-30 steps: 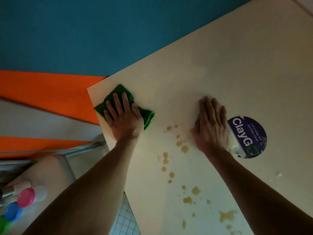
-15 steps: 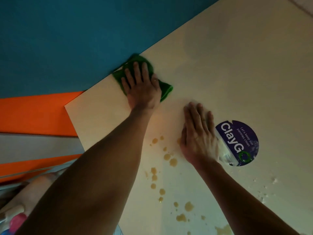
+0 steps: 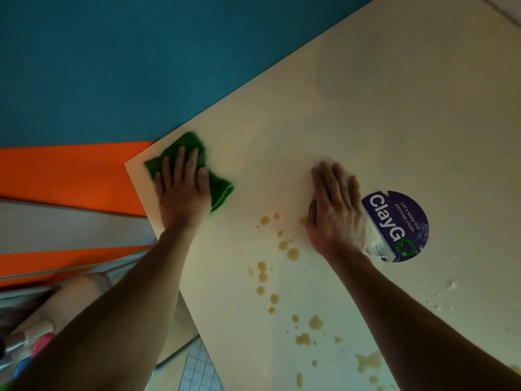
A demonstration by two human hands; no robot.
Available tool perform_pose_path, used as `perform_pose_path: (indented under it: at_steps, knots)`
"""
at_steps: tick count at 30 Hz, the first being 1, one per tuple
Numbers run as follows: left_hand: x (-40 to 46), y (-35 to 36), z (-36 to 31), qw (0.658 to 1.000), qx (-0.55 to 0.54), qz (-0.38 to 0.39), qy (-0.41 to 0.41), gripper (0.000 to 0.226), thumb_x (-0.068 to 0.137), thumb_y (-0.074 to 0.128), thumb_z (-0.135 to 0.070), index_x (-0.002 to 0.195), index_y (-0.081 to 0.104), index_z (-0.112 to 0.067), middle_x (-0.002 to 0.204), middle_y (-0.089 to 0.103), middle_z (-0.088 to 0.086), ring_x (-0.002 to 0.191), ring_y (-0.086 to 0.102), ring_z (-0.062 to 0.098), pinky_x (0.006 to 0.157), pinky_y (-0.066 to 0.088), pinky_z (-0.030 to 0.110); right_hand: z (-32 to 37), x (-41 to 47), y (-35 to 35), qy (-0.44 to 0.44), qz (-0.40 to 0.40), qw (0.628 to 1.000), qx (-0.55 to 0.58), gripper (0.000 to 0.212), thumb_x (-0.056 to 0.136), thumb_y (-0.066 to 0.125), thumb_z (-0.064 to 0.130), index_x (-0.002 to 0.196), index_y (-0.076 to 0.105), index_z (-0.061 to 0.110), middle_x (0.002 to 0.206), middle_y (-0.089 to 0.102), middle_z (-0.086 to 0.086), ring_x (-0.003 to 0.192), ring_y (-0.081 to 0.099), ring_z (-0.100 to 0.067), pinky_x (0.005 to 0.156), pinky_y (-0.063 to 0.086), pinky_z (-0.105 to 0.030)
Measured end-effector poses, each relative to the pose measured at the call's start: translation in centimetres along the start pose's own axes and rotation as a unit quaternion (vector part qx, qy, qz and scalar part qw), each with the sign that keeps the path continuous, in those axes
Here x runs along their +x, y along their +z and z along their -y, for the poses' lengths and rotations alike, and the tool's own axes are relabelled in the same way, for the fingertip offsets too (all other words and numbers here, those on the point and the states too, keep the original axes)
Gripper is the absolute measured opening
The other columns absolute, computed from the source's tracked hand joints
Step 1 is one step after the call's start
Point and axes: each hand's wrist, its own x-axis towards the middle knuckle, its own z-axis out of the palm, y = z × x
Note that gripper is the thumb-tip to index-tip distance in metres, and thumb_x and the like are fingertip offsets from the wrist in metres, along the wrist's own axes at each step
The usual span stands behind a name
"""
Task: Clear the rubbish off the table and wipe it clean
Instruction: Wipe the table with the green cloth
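Vs half a second ago: left hand and the crumpled green microfibre cloth have come back along the far edge toward the near-left corner of the cream laminate table; right hand hasn't shifted relative to the sticker.

Cloth: bunched, long axis running from the table's far edge diagonally toward the table's middle, one end at the edge by the corner, the other poking out past the thumb side.

Left hand: flat, fingers straight and slightly spread, pressing down on the cloth (no curl round it).

Right hand: flat, fingers together, palm down on bare table, just beside the round purple "ClayGo" sticker; probably overlapping its torn edge, hard to tell.

Brown liquid splatters lie between the forearms, apart from the cloth.
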Motion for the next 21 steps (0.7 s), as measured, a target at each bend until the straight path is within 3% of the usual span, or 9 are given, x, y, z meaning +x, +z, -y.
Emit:
perform_pose_path:
  at_steps: [6,10,15,21]
  knots:
    - [-5.7,0.5,-1.2,0.970,-0.061,-0.034,-0.232,0.057,0.103,0.020,-0.047,0.157,0.025,-0.029,0.167,0.018,0.001,0.153,0.012,0.032,0.122,0.008,0.054,0.0,0.0,0.1,-0.005,-0.009,1.000,0.007,0.057,0.097,0.038,0.018,0.153,0.030,0.007,0.162,0.023,-0.010,0.152,0.012,-0.027,0.122,0.012,-0.051]
    - [-4.6,1.1,-7.0,0.956,-0.081,-0.010,-0.282,0.062,0.103,0.013,-0.046,0.160,0.012,-0.023,0.168,0.006,0.006,0.154,0.001,0.037,0.122,0.001,0.057,0.1,0.0,0.0,-0.010,-0.007,1.000,0.011,0.058,0.097,0.032,0.020,0.153,0.028,0.007,0.162,0.020,-0.011,0.152,0.009,-0.028,0.123,0.009,-0.051]
    - [-2.6,2.3,-14.3,0.988,-0.059,0.010,-0.143,0.064,0.102,0.008,-0.047,0.161,0.008,-0.022,0.169,0.003,0.006,0.154,-0.001,0.036,0.122,0.000,0.057,0.0,-0.1,-0.1,-0.001,-0.018,0.999,0.033,0.055,0.099,0.029,0.019,0.152,0.031,0.005,0.160,0.028,-0.013,0.151,0.015,-0.027,0.123,0.012,-0.050]
    - [-3.3,3.1,-17.1,0.992,0.018,0.023,0.127,0.059,0.107,0.015,-0.047,0.161,0.012,-0.024,0.168,0.009,0.004,0.154,0.007,0.034,0.123,0.005,0.054,-0.5,-0.1,-0.3,0.014,-0.055,0.995,0.083,0.051,0.098,0.039,0.010,0.149,0.037,0.003,0.153,0.039,-0.017,0.149,0.024,-0.028,0.123,0.014,-0.046]
